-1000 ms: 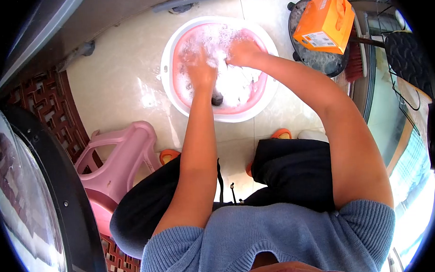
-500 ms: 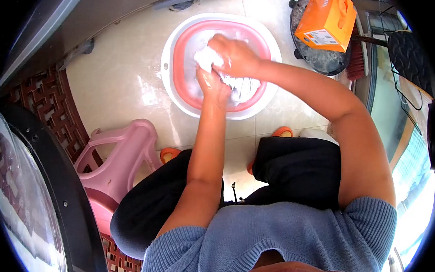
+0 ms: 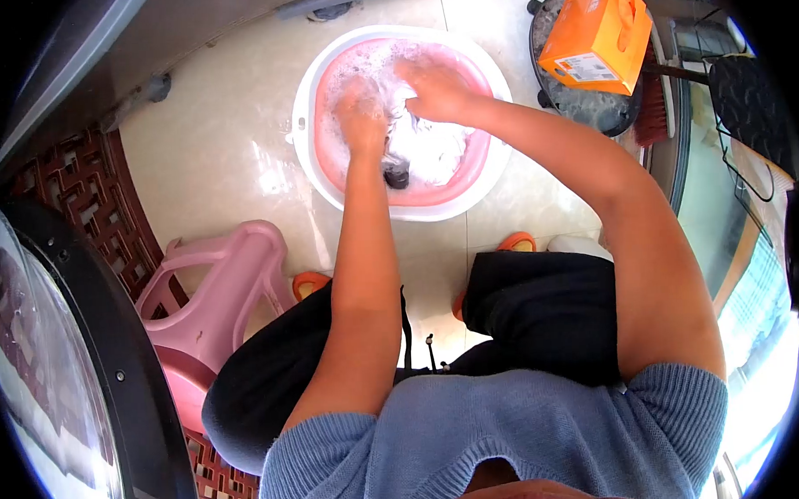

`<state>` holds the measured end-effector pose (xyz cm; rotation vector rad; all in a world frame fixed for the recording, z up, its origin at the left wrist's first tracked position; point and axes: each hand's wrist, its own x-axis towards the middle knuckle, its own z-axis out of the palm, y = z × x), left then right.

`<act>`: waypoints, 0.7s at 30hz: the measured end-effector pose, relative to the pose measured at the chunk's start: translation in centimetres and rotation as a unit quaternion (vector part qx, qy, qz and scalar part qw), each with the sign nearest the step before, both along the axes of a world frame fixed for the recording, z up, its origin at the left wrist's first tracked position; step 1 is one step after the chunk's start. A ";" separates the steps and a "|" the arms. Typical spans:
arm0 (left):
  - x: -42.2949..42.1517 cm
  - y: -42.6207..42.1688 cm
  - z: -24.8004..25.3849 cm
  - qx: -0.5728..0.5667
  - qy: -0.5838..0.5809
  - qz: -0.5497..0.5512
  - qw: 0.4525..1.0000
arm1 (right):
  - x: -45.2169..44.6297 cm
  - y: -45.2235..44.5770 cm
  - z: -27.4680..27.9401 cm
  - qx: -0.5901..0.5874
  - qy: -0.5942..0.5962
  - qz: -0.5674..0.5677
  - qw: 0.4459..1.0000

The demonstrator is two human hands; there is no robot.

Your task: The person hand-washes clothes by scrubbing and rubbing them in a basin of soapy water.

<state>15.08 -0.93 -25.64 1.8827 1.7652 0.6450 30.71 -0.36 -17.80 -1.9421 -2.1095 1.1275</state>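
Note:
A white basin with a pink inner wall (image 3: 306, 156) stands on the floor, holding foamy water. White cloth (image 3: 431, 152) lies bunched in it, with a small dark piece of fabric (image 3: 398, 174) at its near edge. My left hand (image 3: 360, 119) is dipped in the suds on the left side, its fingers hidden by foam and blur. On the other side, my right hand (image 3: 436, 90) reaches into the foam beside the white cloth. Its thumb stands apart from its fingers, whose tips are blurred in the suds.
A pink plastic stool (image 3: 229, 273) stands to the left, near a round dark-framed door (image 3: 113, 374). An orange box (image 3: 596, 36) sits on a dark wheeled stand (image 3: 579, 98) at the back right, beside a red-bristled brush (image 3: 654, 117). Orange slippers (image 3: 515, 242) are on my feet.
My hands have moved apart and down into the water. The white cloth bunched between them has been lowered into the basin. More foam shows, and the dark fabric has come into view.

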 end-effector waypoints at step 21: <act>0.3 -1.1 5.4 0.038 -0.109 0.019 0.993 | 1.3 -3.2 0.1 0.171 -0.128 0.108 0.971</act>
